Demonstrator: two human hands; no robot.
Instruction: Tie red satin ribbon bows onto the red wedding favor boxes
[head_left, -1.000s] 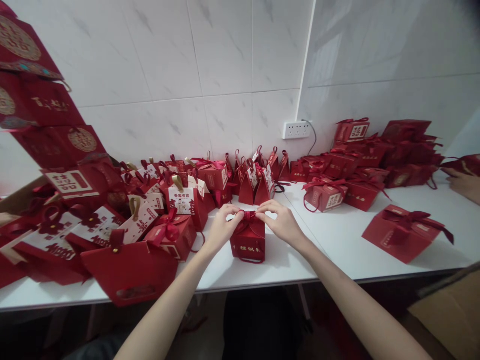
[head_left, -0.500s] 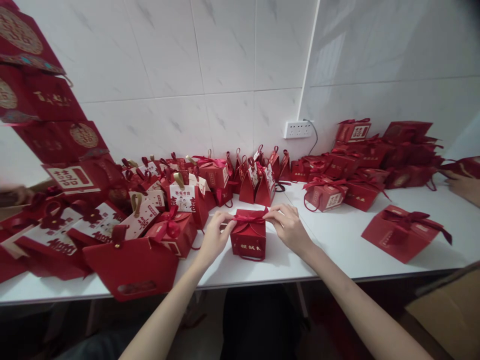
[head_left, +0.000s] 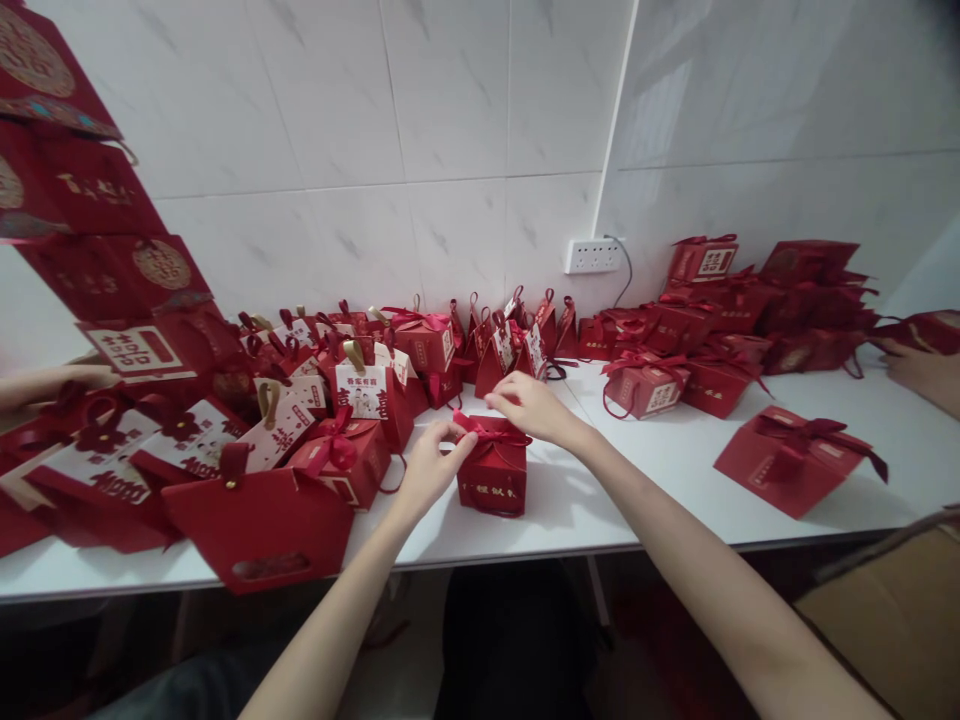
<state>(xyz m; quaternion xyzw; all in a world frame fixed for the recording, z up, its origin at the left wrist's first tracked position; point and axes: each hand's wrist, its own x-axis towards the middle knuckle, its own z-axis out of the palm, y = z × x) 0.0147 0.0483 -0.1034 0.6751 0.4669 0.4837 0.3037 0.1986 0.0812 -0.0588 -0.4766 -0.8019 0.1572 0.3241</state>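
A small red gift box (head_left: pixel 491 485) with gold lettering stands upright on the white table. A red ribbon (head_left: pixel 499 432) is tied in a bow across its top. My left hand (head_left: pixel 433 465) pinches the ribbon at the box's left side, thumb against fingers. My right hand (head_left: pixel 536 408) hovers just above and behind the box, fingertips drawn together and pointing left. Whether anything is between those fingertips I cannot make out. To the left sits another red box with a ribbon bow (head_left: pixel 349 455).
Red gift bags (head_left: pixel 259 525) crowd the left; a tall stack of red boxes (head_left: pixel 112 260) rises there. More boxes (head_left: pixel 720 320) are piled back right. A single bowed box (head_left: pixel 799 460) stands front right. Other people's hands (head_left: pixel 922 375) show at both edges. A socket strip (head_left: pixel 592 256) is on the wall.
My right hand has left the bow's right end and moved up and left over the box. My left hand stays at the ribbon. Another person's arm now reaches in at the far left.
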